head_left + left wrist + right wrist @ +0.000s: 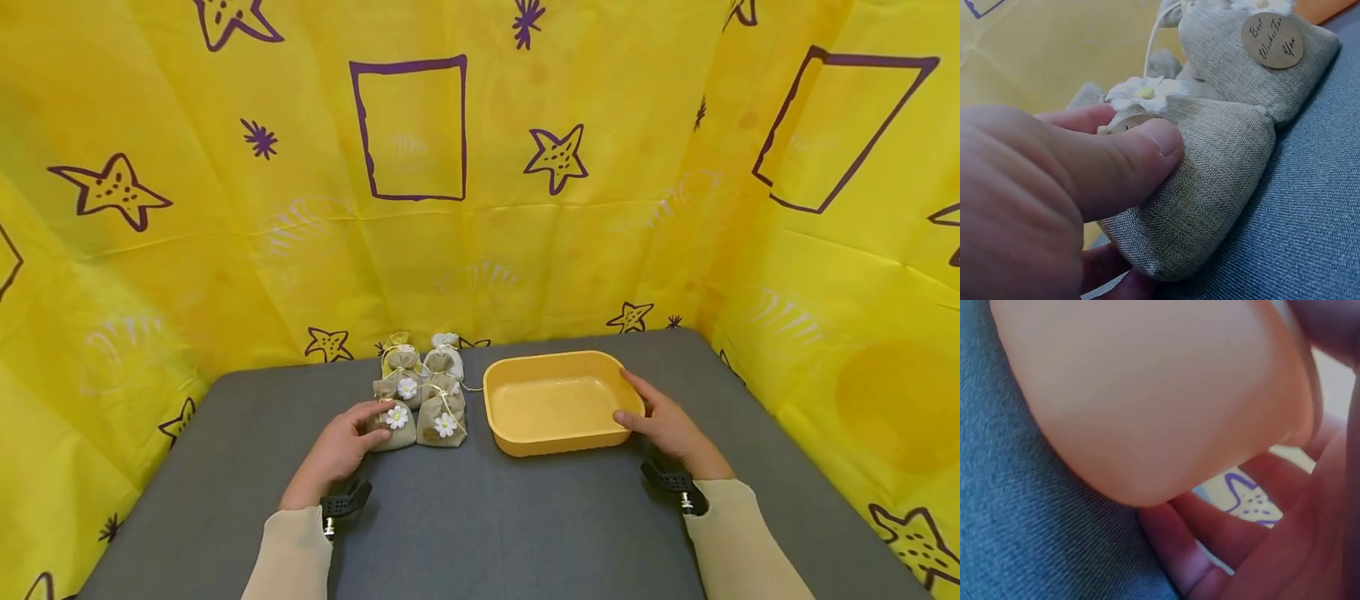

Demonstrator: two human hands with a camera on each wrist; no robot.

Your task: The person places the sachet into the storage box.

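Note:
My left hand (339, 448) pinches the front-left drawstring sachet (402, 436), with the thumb across its front and fingers round its side. The left wrist view shows this beige cloth sachet with a white flower and a round paper tag partly under my thumb. Beside it sits a matching sachet (435, 410), whose tag reads "Best Wishes For You" in the left wrist view. My right hand (678, 433) holds the right end of a yellow plastic basin (555, 410), thumb at the rim and fingers along the outer wall. Nothing lies inside the basin.
Behind the front pair stand more small sachets, among them a yellow one (392, 343) at the back left and a white one (453, 363) at the back right. Grey cloth covers the table (495, 525). Yellow printed curtains (495, 233) border its back and sides.

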